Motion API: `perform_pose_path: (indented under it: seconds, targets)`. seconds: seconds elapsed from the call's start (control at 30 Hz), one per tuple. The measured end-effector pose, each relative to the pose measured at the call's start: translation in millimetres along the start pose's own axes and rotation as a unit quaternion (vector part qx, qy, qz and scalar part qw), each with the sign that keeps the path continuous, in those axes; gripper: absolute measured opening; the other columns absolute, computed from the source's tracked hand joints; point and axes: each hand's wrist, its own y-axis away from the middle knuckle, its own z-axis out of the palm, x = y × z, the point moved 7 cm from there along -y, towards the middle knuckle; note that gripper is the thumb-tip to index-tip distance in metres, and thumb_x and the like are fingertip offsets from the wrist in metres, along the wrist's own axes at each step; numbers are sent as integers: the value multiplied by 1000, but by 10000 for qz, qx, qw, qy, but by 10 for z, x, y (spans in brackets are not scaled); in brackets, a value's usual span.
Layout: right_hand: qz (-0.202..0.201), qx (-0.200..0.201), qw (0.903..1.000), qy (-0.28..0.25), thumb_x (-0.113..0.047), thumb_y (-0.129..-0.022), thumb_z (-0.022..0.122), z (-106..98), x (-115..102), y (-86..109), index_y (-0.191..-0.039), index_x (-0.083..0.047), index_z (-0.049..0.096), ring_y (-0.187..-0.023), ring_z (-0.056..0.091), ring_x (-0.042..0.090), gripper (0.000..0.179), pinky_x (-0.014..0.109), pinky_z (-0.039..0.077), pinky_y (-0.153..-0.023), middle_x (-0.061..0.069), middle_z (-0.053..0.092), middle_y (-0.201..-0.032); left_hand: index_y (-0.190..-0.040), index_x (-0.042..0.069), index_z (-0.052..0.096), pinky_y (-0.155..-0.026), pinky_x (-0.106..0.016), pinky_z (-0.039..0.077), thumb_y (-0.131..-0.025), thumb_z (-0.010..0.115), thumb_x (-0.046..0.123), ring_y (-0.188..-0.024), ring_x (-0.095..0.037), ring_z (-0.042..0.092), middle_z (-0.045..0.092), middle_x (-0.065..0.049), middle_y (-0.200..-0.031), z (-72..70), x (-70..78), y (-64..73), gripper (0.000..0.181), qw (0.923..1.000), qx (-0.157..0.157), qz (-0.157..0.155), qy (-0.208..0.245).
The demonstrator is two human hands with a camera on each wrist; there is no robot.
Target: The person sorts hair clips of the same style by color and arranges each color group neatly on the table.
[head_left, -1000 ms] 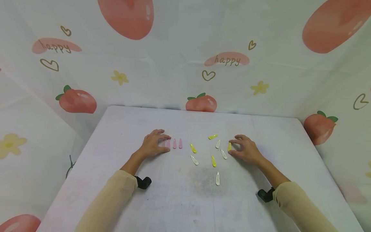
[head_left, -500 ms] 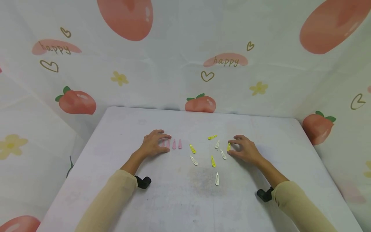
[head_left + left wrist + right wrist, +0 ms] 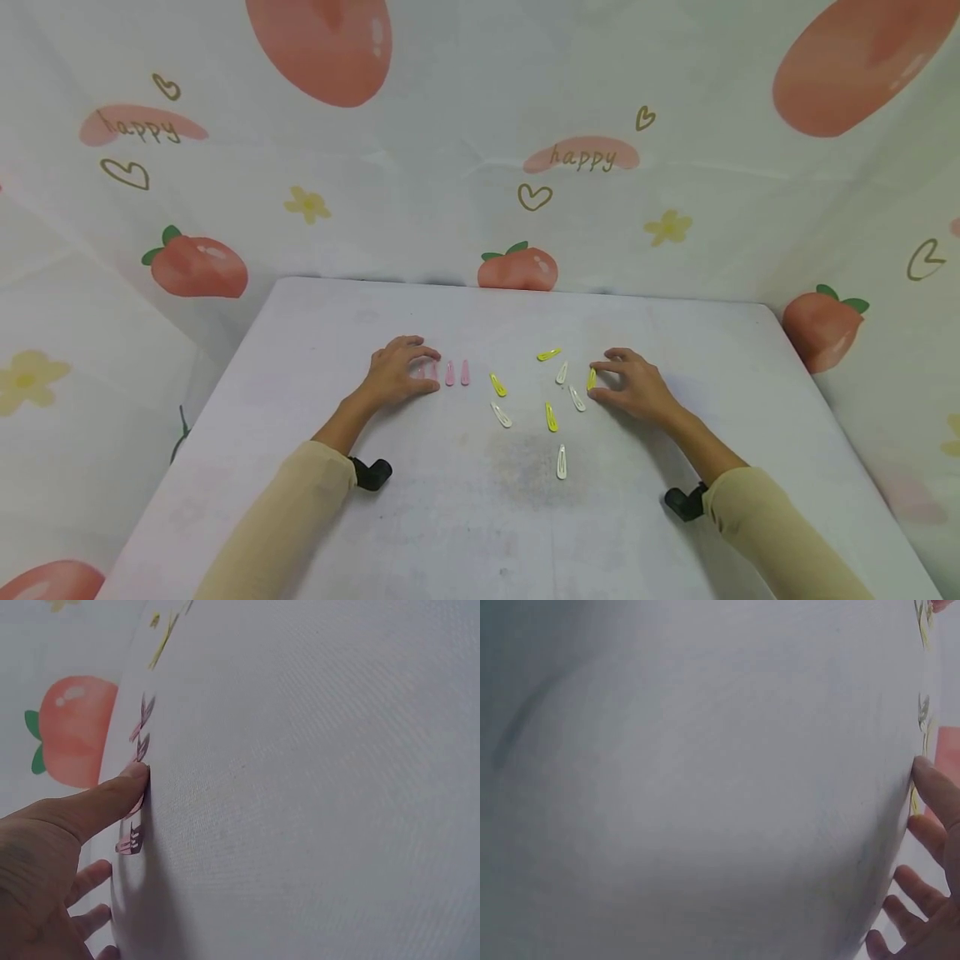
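At the left of the head view, my left hand (image 3: pixel 395 371) holds a pink hair clip (image 3: pixel 434 372) by its ends, between thumb and index finger. Another pink clip (image 3: pixel 422 372) lies partly hidden inside that hand's curve. Two more, a near one (image 3: pixel 450 372) and a far one (image 3: pixel 465 372), stand in line to the right. My right hand (image 3: pixel 633 385) pinches a yellow hair clip (image 3: pixel 592 379) end to end against the table. In the right wrist view, the thumb (image 3: pixel 934 787) hides most of that clip.
Between the hands lie loose yellow clips, one angled at the left (image 3: pixel 498 384), a far one (image 3: pixel 549 354) and a nearer one (image 3: pixel 551 416). Several white clips (image 3: pixel 577 398) are scattered among them, the nearest white clip (image 3: pixel 562 462) toward the front. A patterned cloth (image 3: pixel 420 225) hangs behind the table (image 3: pixel 450 517).
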Motion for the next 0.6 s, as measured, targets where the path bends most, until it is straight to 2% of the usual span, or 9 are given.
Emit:
perform_pose_path:
  seconds: [0.4,0.5,0.6]
  targets:
    - [-4,5,10000,17,-32,-83,81,11,9,-2,-124,-6,70,-131,44,46,50,68,32,-104,26,54,-136,-125,13,69,-108,-64,20,-82,80,35,-141,-36,33,50,-19,-144,35,-10,-14,49,9999,131,-22,74]
    - [3,-4,10000,29,-32,-83,81,19,12,-2,-124,-5,70,-131,44,46,50,67,32,-104,26,53,-137,-126,13,69,-108,-65,21,-82,79,39,-142,-38,32,52,-19,-143,67,57,-21,52,9996,283,9,21]
    - [4,-7,10000,60,-31,-83,81,25,17,-4,-124,-5,70,-131,44,46,50,67,33,-104,26,53,-137,-124,13,70,-107,-67,24,-82,79,41,-143,-41,30,53,-18,-141,118,192,-23,51,9985,508,165,-118]
